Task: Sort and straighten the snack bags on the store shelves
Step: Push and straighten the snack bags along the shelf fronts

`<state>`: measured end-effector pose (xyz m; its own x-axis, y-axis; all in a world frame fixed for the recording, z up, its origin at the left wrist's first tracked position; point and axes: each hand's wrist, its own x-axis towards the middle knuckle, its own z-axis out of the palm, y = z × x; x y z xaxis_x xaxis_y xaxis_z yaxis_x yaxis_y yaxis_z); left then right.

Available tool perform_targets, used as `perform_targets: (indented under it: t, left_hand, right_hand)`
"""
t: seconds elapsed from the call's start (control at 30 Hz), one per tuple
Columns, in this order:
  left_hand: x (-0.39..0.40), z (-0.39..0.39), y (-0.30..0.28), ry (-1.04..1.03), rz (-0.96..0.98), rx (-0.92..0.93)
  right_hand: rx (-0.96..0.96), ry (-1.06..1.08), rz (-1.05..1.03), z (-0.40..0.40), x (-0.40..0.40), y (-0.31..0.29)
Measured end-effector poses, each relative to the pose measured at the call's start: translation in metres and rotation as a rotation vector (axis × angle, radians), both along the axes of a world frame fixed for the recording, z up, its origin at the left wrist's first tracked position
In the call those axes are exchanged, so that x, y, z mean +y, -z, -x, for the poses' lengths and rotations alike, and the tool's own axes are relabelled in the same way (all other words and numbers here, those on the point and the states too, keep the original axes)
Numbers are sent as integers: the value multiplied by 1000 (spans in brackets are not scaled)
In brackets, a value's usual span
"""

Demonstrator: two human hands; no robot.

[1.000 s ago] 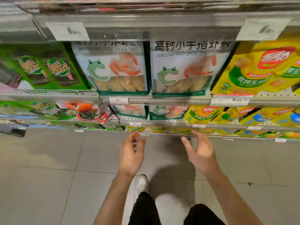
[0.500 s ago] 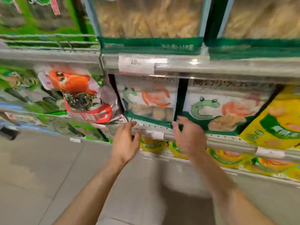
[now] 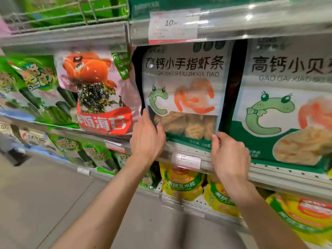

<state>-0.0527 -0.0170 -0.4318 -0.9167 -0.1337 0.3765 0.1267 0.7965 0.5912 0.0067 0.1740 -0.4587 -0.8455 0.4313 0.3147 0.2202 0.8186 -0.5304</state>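
Fingers (image 3: 158, 129) of the left hand (image 3: 146, 139) curl round the lower left edge of the white shrimp-stick bag (image 3: 183, 90), thumb lying across the clear window at the front, and over on the other side the right hand (image 3: 230, 157) pinches the bag's lower right corner, fingertips (image 3: 215, 141) pressed together on the green band at its foot. So both hands hold the same bag, one at each bottom corner! It stands upright on the middle shelf (image 3: 280, 178), its base just behind the shelf's front rail, right above the price tag (image 3: 186, 161) that sits between the two wrists.

Just beyond the right hand's fingers stands a second white-and-green bag (image 3: 287, 105) with the same green worm drawing, close beside the first with a dark gap between them. Out past the left hand's fingers, a pink seaweed snack bag (image 3: 97, 90) leans crookedly, its right edge touching the held bag's left side, and green bags (image 3: 36, 90) lie tilted further left. Below the hands, yellow corn snack bags (image 3: 181, 184) stand on the lower shelf. Above the fingers, another price tag (image 3: 174, 24) hangs on the upper shelf's rail.
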Motion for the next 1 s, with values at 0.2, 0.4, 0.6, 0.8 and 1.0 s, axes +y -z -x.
perform_targets:
  t: [0.2, 0.4, 0.6, 0.8, 1.0]
  left_hand:
    - [7, -4, -17, 101, -252, -114]
    - [8, -4, -19, 112, -344, -94]
    - [3, -13, -13, 84, -335, -66]
    - [5, -34, 7, 46, -351, 54]
    - [67, -81, 15, 179, -238, 194]
  right_hand:
    - [85, -5, 5, -7, 7, -4]
    - [143, -23, 10, -15, 22, 3]
    - [52, -42, -24, -19, 17, 4]
    - [98, -68, 13, -35, 20, 0]
    - [354, 9, 76, -63, 56, -1]
